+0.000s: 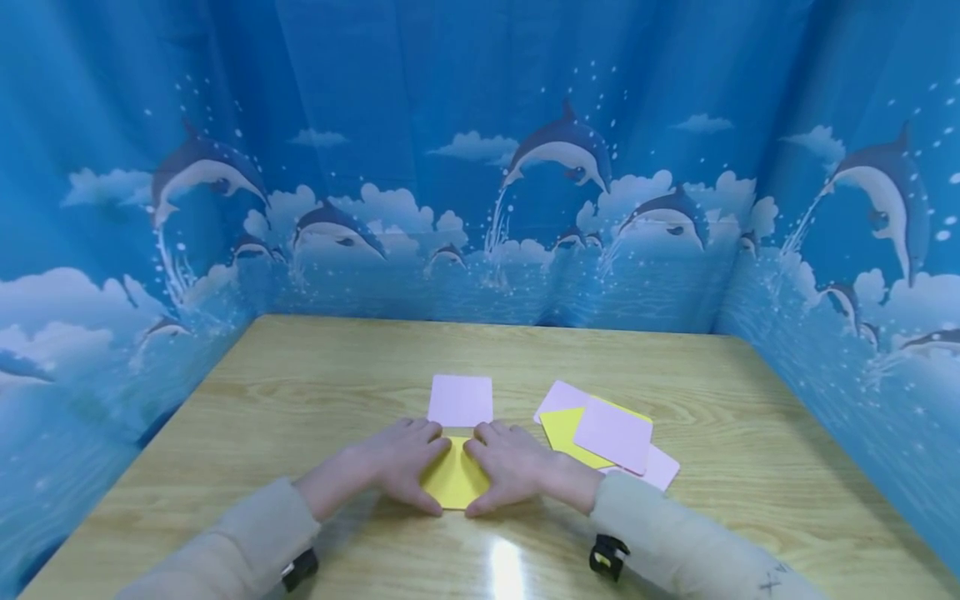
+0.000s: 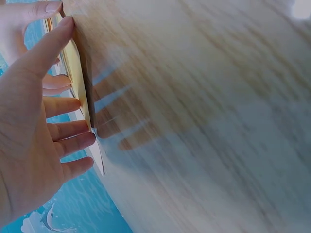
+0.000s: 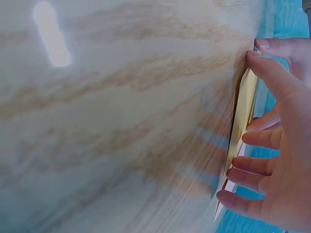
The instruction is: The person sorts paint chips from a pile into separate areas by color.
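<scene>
A yellow card (image 1: 454,477) lies on the table directly before me, between my two hands, its surface shaded as if slightly bowed. My left hand (image 1: 406,461) grips its left side, thumb at the near edge and fingers toward the far edge. My right hand (image 1: 510,468) holds the right side the same way. Seen nearly edge-on in the left wrist view, the yellow card (image 2: 77,73) runs between thumb and fingers. The right wrist view also shows the yellow card (image 3: 241,119) edge-on. Just beyond the fingertips lies a pale pink card (image 1: 461,401).
Right of my hands is a loose, overlapping pile of pink cards (image 1: 615,435) and yellow cards (image 1: 564,435), partly behind my right forearm. The wood-grain table (image 1: 352,358) ends against a blue dolphin-print curtain (image 1: 420,275) at the back and sides.
</scene>
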Tool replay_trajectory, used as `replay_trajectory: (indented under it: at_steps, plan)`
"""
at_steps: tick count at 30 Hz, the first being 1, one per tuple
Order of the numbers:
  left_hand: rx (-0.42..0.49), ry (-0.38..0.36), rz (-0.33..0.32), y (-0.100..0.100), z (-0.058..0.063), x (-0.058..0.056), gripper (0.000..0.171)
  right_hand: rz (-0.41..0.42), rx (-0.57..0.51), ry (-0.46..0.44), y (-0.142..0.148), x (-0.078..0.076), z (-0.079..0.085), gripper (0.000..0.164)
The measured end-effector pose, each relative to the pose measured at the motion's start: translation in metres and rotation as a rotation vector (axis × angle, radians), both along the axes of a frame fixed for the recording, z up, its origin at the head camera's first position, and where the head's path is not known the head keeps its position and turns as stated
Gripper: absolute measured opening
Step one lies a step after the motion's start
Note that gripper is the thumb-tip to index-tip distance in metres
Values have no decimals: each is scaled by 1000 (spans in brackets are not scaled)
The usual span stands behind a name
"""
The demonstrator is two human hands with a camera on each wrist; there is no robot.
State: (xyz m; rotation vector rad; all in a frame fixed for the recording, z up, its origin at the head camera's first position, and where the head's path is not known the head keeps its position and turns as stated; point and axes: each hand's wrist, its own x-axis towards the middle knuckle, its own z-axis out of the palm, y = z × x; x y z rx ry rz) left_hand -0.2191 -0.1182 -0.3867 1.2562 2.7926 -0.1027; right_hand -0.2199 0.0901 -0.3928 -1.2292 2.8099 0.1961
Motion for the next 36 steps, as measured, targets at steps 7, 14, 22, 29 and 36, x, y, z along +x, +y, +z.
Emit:
replay_trajectory:
  at_steps: [7,14,22,29,36]
  plan:
    - [9,-5,-1,-1,-3,-1,78,-1,-5,-15,0,-2,0,78]
    - [16,7,-7,2,-3,-3,78,-6,-27,-16,5,-4,2,84]
    - [39,83,-13,15,4,-12,82,-76,-140,-5,25,-8,12,73]
    - [60,111,-5,29,8,-22,75,-103,-233,15,46,-9,16,59]
    - [72,143,-19,48,14,-32,64,-145,-238,57,70,-9,16,55]
